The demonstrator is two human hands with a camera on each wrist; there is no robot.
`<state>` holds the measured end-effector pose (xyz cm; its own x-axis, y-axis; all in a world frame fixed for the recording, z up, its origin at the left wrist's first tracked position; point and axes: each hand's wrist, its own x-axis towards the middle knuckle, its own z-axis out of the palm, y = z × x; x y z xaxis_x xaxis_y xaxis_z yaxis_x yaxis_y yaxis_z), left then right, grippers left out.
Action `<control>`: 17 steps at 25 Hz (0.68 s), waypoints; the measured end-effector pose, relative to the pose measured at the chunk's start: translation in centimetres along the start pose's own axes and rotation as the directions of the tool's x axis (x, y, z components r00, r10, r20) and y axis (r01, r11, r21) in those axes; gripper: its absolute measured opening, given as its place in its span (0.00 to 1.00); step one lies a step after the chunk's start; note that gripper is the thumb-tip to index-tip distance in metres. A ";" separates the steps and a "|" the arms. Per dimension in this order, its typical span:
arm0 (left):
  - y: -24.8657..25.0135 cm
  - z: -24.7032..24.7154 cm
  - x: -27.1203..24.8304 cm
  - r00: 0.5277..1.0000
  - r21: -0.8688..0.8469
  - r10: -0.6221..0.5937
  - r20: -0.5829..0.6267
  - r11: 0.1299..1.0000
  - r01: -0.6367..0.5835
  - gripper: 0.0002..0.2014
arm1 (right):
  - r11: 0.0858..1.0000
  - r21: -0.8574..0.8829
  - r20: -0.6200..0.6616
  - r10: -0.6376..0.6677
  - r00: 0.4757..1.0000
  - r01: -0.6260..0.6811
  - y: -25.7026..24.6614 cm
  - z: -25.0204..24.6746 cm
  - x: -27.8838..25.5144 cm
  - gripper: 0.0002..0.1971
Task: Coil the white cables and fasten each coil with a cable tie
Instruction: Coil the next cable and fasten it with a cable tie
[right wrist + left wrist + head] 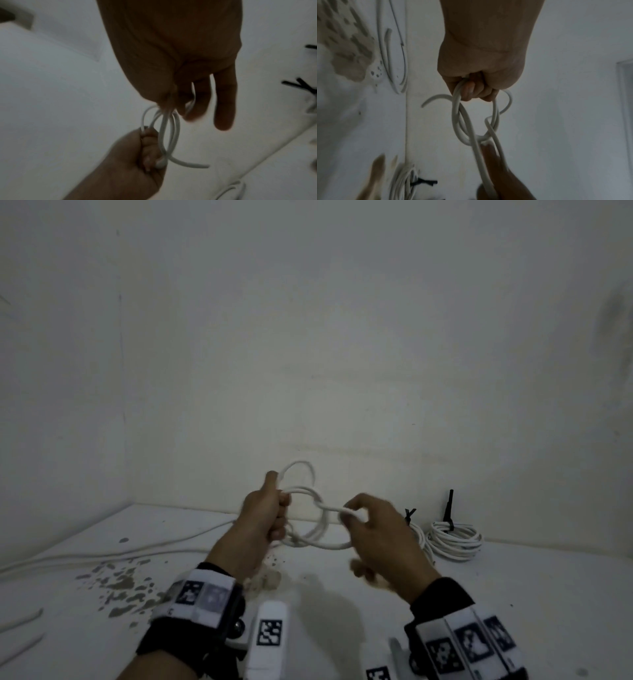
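I am watching the left hand (265, 517) holding a bundle of loops of thin white round cable (310, 510) up in the air above the white desk (513, 594); its fingers (471, 92) are curling tight round the gathered strands, the thumb pointing up; the right hand (371, 534) is pinching the near side of one loop between thumb and forefinger, while its other fingers (223, 102) are hanging loosely straight; a short free end of the cable is sticking out beside the left fist in both wrist views.

No container is showing; the finished work is lying loose on the desk; one tied white cable coil (454, 539) with an upright black cable tie (448, 510) is sitting near the wall at the right, and a second coil (423, 537), partly hidden by the right hand, is lying just beside it with its own black tie (409, 515).

The desk is meeting the pale wall (308, 337) just beyond the hands, and a side wall at the left corner; a long slack white cable (102, 554) is trailing along the left part of the desk; a patch of chipped grey paint (126, 580) is lying near the left wrist; bare desk is lying between the hands and the front edge.
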<state>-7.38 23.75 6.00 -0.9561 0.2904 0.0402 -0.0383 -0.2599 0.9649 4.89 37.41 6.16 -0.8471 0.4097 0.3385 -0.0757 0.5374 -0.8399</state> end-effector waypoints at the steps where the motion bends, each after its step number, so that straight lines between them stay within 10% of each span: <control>1: 0.1 -1.3 0.5 0.999 -0.012 -0.005 -0.046 1.000 0.004 0.24 | 0.995 0.092 -0.010 0.037 0.999 -0.036 -0.4 -0.8 0.1 0.03; 10: -0.7 -6.2 3.4 0.957 -0.389 -0.225 0.184 0.877 0.281 0.20 | 0.977 0.167 0.237 -0.166 0.957 0.129 -2.0 -2.5 -0.5 0.01; 17: 0.6 -6.1 3.2 0.942 -0.562 -0.152 0.300 0.769 0.303 0.23 | 0.967 -0.205 0.380 -0.067 0.922 0.155 -0.9 -2.7 -0.3 0.06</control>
<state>-12.21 18.89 5.15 -0.8074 0.5892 -0.0312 -0.4830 -0.6295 0.6086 6.66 38.83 7.94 -0.9764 0.0615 0.2071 -0.0965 0.7335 -0.6728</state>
